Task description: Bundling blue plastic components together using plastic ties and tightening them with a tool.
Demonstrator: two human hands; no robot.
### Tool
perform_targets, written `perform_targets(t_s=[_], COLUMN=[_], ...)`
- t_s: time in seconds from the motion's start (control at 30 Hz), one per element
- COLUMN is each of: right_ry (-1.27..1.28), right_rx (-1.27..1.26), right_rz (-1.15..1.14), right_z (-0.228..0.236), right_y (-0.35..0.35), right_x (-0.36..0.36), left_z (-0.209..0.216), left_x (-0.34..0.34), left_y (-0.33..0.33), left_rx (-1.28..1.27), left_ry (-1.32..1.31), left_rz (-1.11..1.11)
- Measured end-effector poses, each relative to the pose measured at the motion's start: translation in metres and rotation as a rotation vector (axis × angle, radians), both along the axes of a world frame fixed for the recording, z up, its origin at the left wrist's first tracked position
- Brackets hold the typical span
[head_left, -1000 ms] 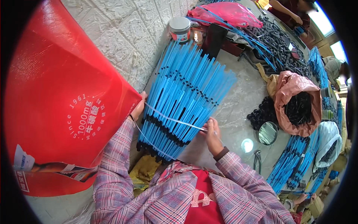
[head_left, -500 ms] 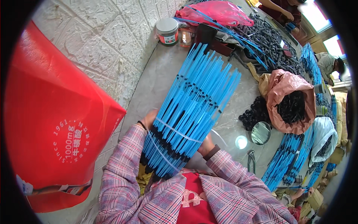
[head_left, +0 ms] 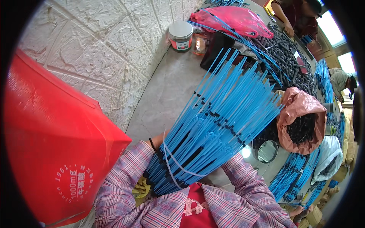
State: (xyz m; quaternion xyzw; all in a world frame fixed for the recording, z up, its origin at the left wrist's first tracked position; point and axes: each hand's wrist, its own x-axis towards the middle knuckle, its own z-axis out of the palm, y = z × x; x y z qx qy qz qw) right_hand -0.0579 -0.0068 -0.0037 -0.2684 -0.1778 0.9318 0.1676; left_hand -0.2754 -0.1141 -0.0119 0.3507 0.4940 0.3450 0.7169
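Note:
A thick bundle of thin blue rods with small black pieces along them leans up in front of my chest, its far ends fanned out. A loose white band loops round its lower part, near the black ends. My left hand is closed against the bundle's left side, a dark bead bracelet at the wrist; its fingertips are hidden behind the rods. On the other side, my right sleeve reaches behind the bundle, which covers my right hand entirely.
A large red bag stands at left by the white textured wall. Beyond the bundle are a lidded jar, a pink plastic bag and heaped black parts. An open sack and more rods lie right. Other people work beyond.
The bundle's far ends have swung right and spread wider. My right hand, partly visible before, has gone behind the rods. The white band sits more slackly and slantwise.

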Motion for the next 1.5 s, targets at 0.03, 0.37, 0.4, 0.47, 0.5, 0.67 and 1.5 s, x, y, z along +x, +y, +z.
perform_targets(t_s=[0.03, 0.37, 0.4, 0.47, 0.5, 0.67, 1.5], right_ry=[0.016, 0.163, 0.161, 0.350, 0.444, 0.357, -0.143], right_rx=[-0.022, -0.267, -0.270, -0.070, 0.031, 0.315, -0.363], right_rz=[-0.003, -0.008, -0.002, 0.181, 0.269, 0.491, 0.233], right_z=[0.000, 0.001, -0.006, -0.024, -0.028, -0.029, -0.038], right_y=[0.005, 0.036, 0.033, 0.017, 0.013, 0.029, 0.090], right_x=[-0.003, -0.026, -0.028, -0.042, -0.046, -0.043, -0.031], left_z=[-0.004, -0.064, -0.064, -0.060, -0.054, -0.109, -0.079], left_x=[0.003, 0.025, 0.027, 0.042, 0.050, 0.070, 0.063], left_y=[-0.003, -0.018, -0.017, -0.007, 0.001, -0.002, -0.006], left_rx=[0.000, -0.052, -0.086, -0.031, 0.026, 0.049, 0.049], left_ry=[-0.002, -0.138, -0.167, -0.266, -0.364, -0.647, -0.216], left_rz=[0.006, 0.054, 0.051, 0.156, 0.253, 0.313, 0.175])
